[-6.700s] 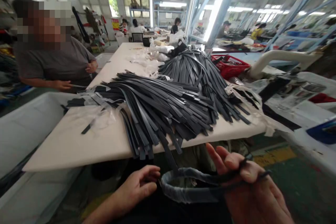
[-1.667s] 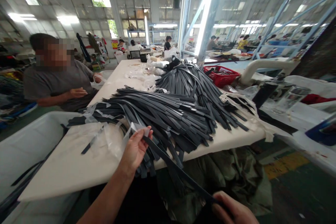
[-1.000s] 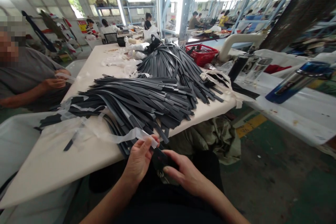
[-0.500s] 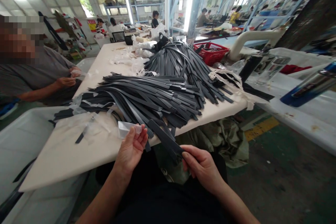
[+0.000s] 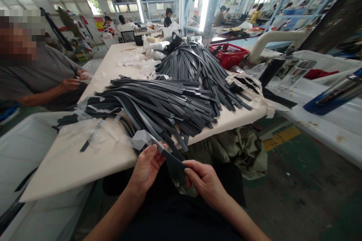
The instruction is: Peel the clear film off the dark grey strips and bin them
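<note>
My left hand (image 5: 146, 168) pinches a small piece of clear plastic film (image 5: 139, 140) between thumb and fingers. A dark grey strip (image 5: 174, 160) runs from that film to my right hand (image 5: 208, 183), whose thumb and fingers are closed on it. At the left fingertips the film lies against the strip; whether it wraps around the strip I cannot tell. Just beyond my hands, a heap of similar dark strips (image 5: 152, 99) fans over the table's near edge. Another heap of strips (image 5: 192, 60) lies behind it.
Loose clear plastic (image 5: 109, 133) lies on the pale table (image 5: 85, 173) at the left. A red basket (image 5: 229, 55) stands behind the strips. A blue flask (image 5: 328, 99) rests on the white surface at right. A co-worker (image 5: 53, 71) sits at the left; a white bin (image 5: 31, 131) stands nearby.
My hands have come closer together. The right hand has moved left with its strip, and the film in my left hand now meets the strip, where before they were apart.
</note>
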A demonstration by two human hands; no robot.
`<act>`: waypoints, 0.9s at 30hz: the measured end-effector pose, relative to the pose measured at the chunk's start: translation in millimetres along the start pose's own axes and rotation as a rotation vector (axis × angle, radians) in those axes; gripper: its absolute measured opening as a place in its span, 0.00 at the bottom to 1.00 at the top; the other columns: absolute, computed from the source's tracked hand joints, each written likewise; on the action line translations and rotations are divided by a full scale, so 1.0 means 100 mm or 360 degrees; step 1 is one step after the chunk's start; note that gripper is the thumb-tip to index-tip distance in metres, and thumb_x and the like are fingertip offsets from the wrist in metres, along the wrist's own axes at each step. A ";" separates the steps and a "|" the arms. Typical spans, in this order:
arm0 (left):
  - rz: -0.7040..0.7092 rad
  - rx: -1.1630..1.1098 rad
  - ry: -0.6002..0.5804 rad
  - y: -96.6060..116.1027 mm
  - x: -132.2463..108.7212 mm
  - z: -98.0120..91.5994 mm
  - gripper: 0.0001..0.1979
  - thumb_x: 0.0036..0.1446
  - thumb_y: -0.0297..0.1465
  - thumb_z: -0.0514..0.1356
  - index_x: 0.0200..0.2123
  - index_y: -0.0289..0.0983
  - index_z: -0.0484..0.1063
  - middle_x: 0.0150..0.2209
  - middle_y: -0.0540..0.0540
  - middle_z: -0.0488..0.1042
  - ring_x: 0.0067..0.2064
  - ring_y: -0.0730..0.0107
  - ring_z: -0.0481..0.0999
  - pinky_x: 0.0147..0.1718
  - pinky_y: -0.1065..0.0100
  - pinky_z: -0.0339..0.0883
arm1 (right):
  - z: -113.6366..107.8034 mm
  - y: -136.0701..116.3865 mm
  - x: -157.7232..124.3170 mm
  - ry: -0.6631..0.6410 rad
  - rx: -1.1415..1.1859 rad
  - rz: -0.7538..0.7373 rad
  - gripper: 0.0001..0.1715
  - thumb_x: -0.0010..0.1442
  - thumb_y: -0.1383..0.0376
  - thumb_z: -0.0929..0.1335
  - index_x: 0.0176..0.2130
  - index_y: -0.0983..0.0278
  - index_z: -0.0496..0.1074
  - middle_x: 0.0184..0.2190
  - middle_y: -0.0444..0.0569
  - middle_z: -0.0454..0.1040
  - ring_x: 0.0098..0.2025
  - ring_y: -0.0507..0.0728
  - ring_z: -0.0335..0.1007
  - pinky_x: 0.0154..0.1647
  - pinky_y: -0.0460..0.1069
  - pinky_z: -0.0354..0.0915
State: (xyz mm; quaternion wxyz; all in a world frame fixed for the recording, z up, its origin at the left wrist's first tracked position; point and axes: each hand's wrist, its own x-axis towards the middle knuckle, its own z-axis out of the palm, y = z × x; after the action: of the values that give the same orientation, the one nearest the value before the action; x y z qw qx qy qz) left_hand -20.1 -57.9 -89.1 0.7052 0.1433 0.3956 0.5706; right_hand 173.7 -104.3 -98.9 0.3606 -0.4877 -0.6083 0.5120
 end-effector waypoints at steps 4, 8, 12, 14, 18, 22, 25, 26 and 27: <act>-0.0042 0.0051 0.0000 -0.11 -0.08 -0.01 0.17 0.37 0.35 0.78 0.28 0.34 0.79 0.30 0.48 0.82 0.32 0.70 0.80 0.35 0.71 0.76 | -0.07 -0.10 0.03 -0.0075 0.0098 0.0038 0.24 0.65 0.59 0.65 0.58 0.64 0.69 0.25 0.42 0.73 0.20 0.49 0.61 0.21 0.44 0.61; 0.0060 -0.0002 0.0147 -0.04 -0.06 -0.06 0.17 0.34 0.35 0.79 0.27 0.35 0.79 0.29 0.50 0.81 0.30 0.73 0.78 0.33 0.71 0.75 | -0.32 -0.14 -0.10 -0.0153 0.0176 0.0136 0.28 0.65 0.56 0.66 0.62 0.63 0.64 0.27 0.42 0.73 0.20 0.49 0.63 0.21 0.44 0.62; 0.0031 0.0127 0.0005 -0.14 -0.12 -0.04 0.15 0.38 0.36 0.78 0.26 0.34 0.80 0.27 0.49 0.79 0.30 0.73 0.76 0.35 0.71 0.74 | -0.33 -0.13 -0.10 -0.0046 0.0090 0.0116 0.27 0.65 0.56 0.66 0.60 0.61 0.66 0.25 0.41 0.73 0.18 0.48 0.60 0.19 0.43 0.60; -0.0026 0.0236 -0.0157 -0.24 -0.18 0.00 0.14 0.44 0.37 0.76 0.29 0.34 0.82 0.29 0.46 0.80 0.32 0.71 0.77 0.37 0.70 0.73 | -0.24 -0.14 -0.04 -0.0027 0.0064 0.0057 0.26 0.65 0.57 0.66 0.60 0.62 0.67 0.25 0.41 0.73 0.18 0.48 0.61 0.19 0.43 0.61; -0.0016 0.0346 -0.0229 -0.27 -0.24 0.00 0.13 0.47 0.37 0.74 0.31 0.34 0.83 0.31 0.45 0.80 0.34 0.70 0.76 0.38 0.70 0.72 | -0.24 -0.16 0.00 -0.0144 0.0114 0.0002 0.27 0.66 0.58 0.66 0.62 0.61 0.65 0.28 0.42 0.74 0.22 0.49 0.65 0.23 0.44 0.65; 0.0058 0.0314 -0.0061 -0.16 -0.21 -0.09 0.13 0.41 0.37 0.77 0.26 0.36 0.82 0.27 0.47 0.79 0.31 0.71 0.75 0.35 0.71 0.71 | -0.43 -0.11 -0.11 -0.0182 0.0119 0.0082 0.26 0.67 0.58 0.66 0.62 0.59 0.64 0.28 0.42 0.74 0.21 0.48 0.64 0.22 0.44 0.64; 0.0000 0.0406 -0.0181 -0.22 -0.21 -0.07 0.12 0.44 0.37 0.75 0.28 0.35 0.83 0.28 0.46 0.80 0.32 0.70 0.75 0.37 0.70 0.70 | -0.38 -0.09 -0.10 -0.0131 0.0079 0.0052 0.26 0.66 0.58 0.67 0.61 0.59 0.65 0.28 0.42 0.74 0.22 0.49 0.64 0.22 0.44 0.64; -0.0033 0.0448 -0.0260 -0.26 -0.23 -0.04 0.11 0.47 0.37 0.74 0.30 0.35 0.83 0.29 0.45 0.80 0.32 0.69 0.75 0.37 0.69 0.70 | -0.32 -0.11 -0.06 -0.0126 0.0075 0.0023 0.26 0.66 0.58 0.67 0.61 0.59 0.66 0.28 0.42 0.74 0.22 0.49 0.64 0.22 0.44 0.64; -0.0068 0.0485 -0.0335 -0.29 -0.24 -0.01 0.11 0.49 0.37 0.73 0.32 0.35 0.83 0.29 0.45 0.80 0.32 0.68 0.75 0.37 0.68 0.70 | -0.26 -0.13 -0.02 -0.0120 0.0079 -0.0006 0.26 0.66 0.58 0.67 0.61 0.59 0.66 0.27 0.42 0.74 0.22 0.49 0.65 0.23 0.45 0.65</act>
State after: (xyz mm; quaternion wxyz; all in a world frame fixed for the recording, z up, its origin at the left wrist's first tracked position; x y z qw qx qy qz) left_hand -1.3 -89.2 -99.5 0.7247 0.2990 0.4045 0.4709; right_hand 195.6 -99.2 -80.8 0.3503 -0.4577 -0.6095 0.5443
